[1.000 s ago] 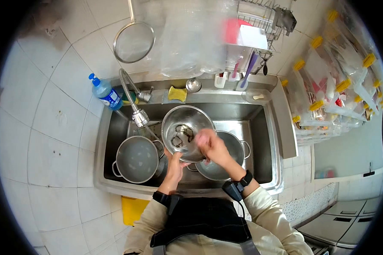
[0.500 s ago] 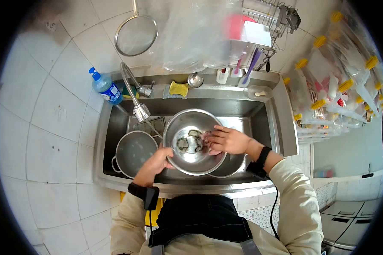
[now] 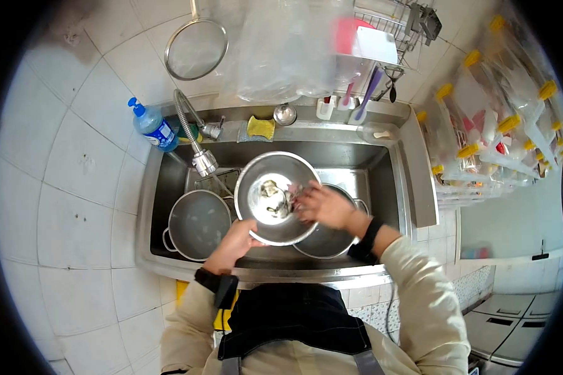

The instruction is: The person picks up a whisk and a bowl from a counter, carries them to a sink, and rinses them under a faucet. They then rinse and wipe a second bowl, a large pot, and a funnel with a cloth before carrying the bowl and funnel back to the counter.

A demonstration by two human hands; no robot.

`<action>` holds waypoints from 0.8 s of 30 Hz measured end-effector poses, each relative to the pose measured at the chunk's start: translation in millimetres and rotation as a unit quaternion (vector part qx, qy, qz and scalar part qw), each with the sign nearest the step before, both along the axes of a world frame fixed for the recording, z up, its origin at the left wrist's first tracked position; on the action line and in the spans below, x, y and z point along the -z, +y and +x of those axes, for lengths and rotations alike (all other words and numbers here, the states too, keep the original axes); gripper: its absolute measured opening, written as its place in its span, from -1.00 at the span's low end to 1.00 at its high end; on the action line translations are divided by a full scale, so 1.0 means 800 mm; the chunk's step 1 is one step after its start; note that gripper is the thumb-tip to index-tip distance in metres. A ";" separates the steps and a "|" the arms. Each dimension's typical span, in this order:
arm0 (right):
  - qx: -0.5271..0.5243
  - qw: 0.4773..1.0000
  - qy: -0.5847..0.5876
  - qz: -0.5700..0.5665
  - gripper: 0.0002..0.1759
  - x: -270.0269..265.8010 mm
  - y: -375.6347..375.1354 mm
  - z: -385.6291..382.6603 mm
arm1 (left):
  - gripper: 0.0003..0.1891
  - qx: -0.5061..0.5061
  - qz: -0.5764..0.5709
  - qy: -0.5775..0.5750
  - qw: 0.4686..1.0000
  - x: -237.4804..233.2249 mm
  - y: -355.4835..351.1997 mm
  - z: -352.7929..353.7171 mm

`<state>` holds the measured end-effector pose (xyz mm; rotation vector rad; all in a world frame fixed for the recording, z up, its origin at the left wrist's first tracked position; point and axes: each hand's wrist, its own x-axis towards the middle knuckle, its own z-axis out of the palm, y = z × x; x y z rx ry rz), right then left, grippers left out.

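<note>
A round stainless steel mixing bowl point(image 3: 256, 178) is held tilted over the sink. My left hand point(image 3: 236, 240) is closed on its near left rim, thumb over the edge. Inside the bowl's right side is my right hand point(image 3: 324, 205), fingers stretched toward the inner wall and blurred by motion. Bright and dark reflections show on the bowl's bottom. Under the bowl, at its right, a metal pot point(image 3: 331, 244) is partly hidden. To the left, a two-handled pot point(image 3: 197, 219) holds cloudy water.
The steel sink point(image 3: 381, 181) surrounds the pots. A flexible faucet point(image 3: 204, 164) hangs over its left part. Along the back ledge are a blue soap bottle point(image 3: 155, 130), a yellow sponge point(image 3: 261, 127), a ladle point(image 3: 285, 114) and spatulas point(image 3: 366, 97). Clipped plastic bags point(image 3: 481, 119) hang at right.
The bowl has moved slightly up and left, uncovering more of the pot beneath it. My right hand has shifted left with it and is more blurred; my left hand keeps its hold.
</note>
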<state>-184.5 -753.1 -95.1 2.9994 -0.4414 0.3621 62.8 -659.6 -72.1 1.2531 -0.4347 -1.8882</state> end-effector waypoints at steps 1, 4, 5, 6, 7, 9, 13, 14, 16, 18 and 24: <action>-0.040 0.999 -0.003 -0.031 -0.81 -0.018 -0.017 -0.010 | -0.63 0.051 0.014 -0.030 0.998 0.007 -0.001 0.015; -0.102 0.992 0.000 -0.081 -0.85 -0.058 -0.044 -0.009 | -0.62 0.148 0.090 -0.047 0.984 -0.035 -0.023 0.033; -0.118 0.988 0.001 -0.103 -0.88 -0.064 -0.049 -0.003 | -0.63 0.162 0.081 -0.048 0.982 -0.038 -0.028 0.038; -0.121 0.987 0.000 -0.107 -0.88 -0.063 -0.047 0.003 | -0.63 0.159 0.078 -0.050 0.983 -0.040 -0.029 0.040; -0.077 0.992 -0.031 -0.098 -0.88 -0.058 -0.038 0.009 | -0.62 0.095 0.041 -0.030 0.994 -0.039 -0.028 0.039; 0.027 0.994 -0.095 -0.053 -0.90 -0.053 -0.010 0.030 | -0.62 -0.033 -0.032 -0.001 0.999 -0.021 -0.020 0.024; 0.154 0.958 -0.230 0.079 -0.81 -0.014 0.057 0.081 | -0.62 -0.092 -0.054 0.028 0.994 -0.024 -0.019 -0.011; 0.145 0.954 -0.229 0.127 -0.77 -0.005 0.059 0.080 | -0.62 -0.090 -0.053 0.030 0.994 -0.025 -0.020 -0.010; 0.138 0.947 -0.226 0.181 -0.74 0.013 0.056 0.068 | -0.59 -0.032 -0.046 -0.074 0.996 -0.030 -0.010 -0.006; 0.035 0.992 -0.077 0.090 -0.76 0.013 0.010 0.035 | -0.58 -0.039 -0.020 -0.091 0.995 -0.031 -0.004 0.007; -0.153 0.968 0.055 -0.191 -0.79 -0.075 -0.089 0.006 | -0.55 0.109 0.016 -0.165 0.980 -0.048 -0.004 0.014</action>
